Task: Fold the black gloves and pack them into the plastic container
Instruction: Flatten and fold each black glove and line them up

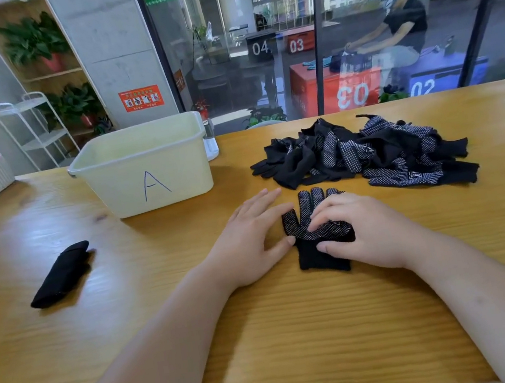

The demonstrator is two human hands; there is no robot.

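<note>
A: Room first. What's behind?
B: Glass wall (367, 24) along the back, grey concrete pillar (109, 48) to its left. Wooden shelves with potted plants (32, 40), and a white wire rack (32, 126) below them.

A: Surface?
B: Bench (300, 332), yellow-orange wood with the grain running side to side and a light sheen. It fills the lower view.

A: Container?
B: Plastic container (176, 177), pale cream and rectangular with a rolled rim, "A" in blue on the near wall. It sits toward the bench's far left. I can't see what is inside.

A: Stock?
B: Pile of black gloves (370, 152), loose and tangled, near the far right edge. They are knit, with white grip dots on the palms.

A: Hands?
B: Left hand (251, 234) lies flat on the bench, fingers straight, thumb tip touching the glove's left side. Right hand (349, 229) rests on top of the glove, fingers loosely bent on the dotted palm, thumb on the cuff. Neither is gripping.

A: The glove itself?
B: Single glove (313, 258) at bench centre, dotted side up, fingers pointing away, cuff plain black.

A: Anything smaller?
B: Folded glove (62, 274), a plain black bundle toward the left edge, well apart from the container.
</note>
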